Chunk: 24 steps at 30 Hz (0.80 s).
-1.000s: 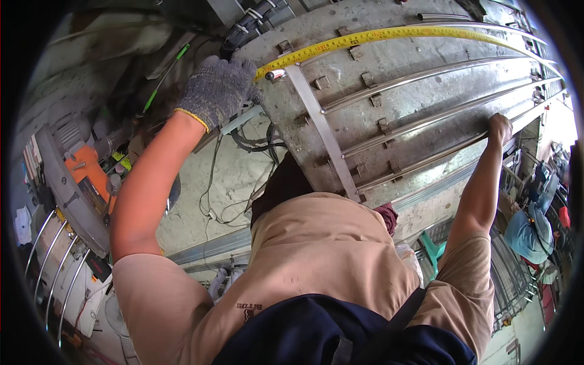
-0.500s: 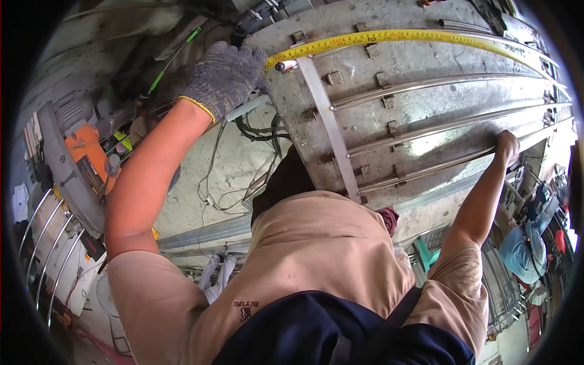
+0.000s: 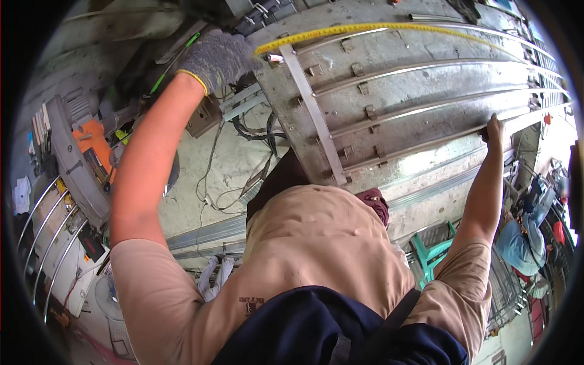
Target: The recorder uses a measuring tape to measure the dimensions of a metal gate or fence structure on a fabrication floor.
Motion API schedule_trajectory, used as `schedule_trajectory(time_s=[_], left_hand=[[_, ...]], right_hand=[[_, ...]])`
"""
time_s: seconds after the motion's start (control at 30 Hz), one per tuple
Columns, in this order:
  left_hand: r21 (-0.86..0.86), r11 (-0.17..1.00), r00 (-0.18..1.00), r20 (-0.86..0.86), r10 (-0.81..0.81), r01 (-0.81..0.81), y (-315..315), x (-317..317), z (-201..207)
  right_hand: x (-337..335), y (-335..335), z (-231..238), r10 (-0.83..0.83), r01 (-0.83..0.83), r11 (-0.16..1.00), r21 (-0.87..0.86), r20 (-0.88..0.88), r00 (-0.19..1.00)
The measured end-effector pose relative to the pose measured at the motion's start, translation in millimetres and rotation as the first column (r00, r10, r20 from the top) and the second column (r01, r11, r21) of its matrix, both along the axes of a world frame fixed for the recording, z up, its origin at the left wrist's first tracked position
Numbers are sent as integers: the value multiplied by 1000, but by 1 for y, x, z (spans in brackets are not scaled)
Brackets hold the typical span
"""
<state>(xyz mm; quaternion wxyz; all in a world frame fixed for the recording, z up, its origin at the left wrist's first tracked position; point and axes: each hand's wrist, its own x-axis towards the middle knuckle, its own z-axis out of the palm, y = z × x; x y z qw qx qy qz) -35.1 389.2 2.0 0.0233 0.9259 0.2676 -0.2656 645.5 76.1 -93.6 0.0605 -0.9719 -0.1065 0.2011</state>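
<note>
My left hand [image 3: 220, 59], in a grey knit glove with a yellow cuff edge, is closed at the near-left end of a yellow tape measure [image 3: 340, 29]. Its fingers are partly hidden. The blade stretches rightward along the far bar of a shiny metal frame [image 3: 313, 109] made of long rods joined by a flat crossbar. Bare and closed, my right hand [image 3: 496, 129] grips the rod nearest me, well to the right. A white marker [image 3: 275, 58] lies beside the frame's far left corner. Everything rests on a grey metal worktable [image 3: 426, 76] with small brackets.
Cables [image 3: 210, 176] trail over the floor left of the table. An orange-and-grey machine [image 3: 91, 146] stands at left, near curved metal rods [image 3: 45, 249]. A green plastic stool [image 3: 429, 252] is at lower right. Farther right, a person in blue [image 3: 523, 243] is low down among metalwork.
The view has shifted, so table and frame appear farther left and up. Both hands keep their holds. The tape's middle now sits slightly off the far rod, showing more of it.
</note>
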Motion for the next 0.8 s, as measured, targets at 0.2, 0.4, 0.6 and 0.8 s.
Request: schedule_trajectory(time_s=[0.2,0.4,0.6,0.8], left_hand=[[164,983,982,155,-109,83,16,12,30],[207,978,987,154,-35,3,13,16,63],[129,991,988,157,13,-33,5,13,70],[167,983,960,253,-121,80,-10,9,51]], right_hand=[[-48,-7,47,-46,95,981,169,-276,960],[-109,-8,50,11,-11,1000,-29,24,1000],[-145,7,49,362,-372,927,-41,352,863],[-205,18,54,258,-248,966,-76,347,902]])
